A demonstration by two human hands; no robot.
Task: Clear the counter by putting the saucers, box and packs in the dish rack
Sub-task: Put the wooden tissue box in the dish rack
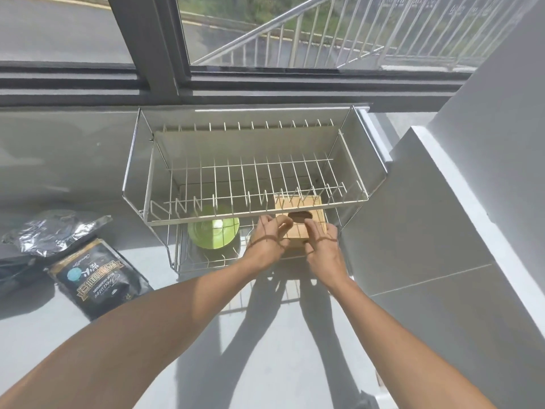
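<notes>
A two-tier wire dish rack (253, 175) stands on the counter by the window. On its lower tier lie a green saucer (213, 230) at the left and a wooden box (298, 215) with an oval hole in its top at the right. My left hand (269, 239) grips the box's left front side and my right hand (320, 245) holds its right front side. A dark printed pack (98, 280) lies flat on the counter at the left. A silver foil pack (54, 230) lies crumpled behind it.
The rack's upper tier holds nothing. A white wall and ledge (460, 202) rise close on the rack's right side. The window frame (236, 84) runs behind it. Grey counter (206, 335) stretches in front, crossed by my arms' shadows.
</notes>
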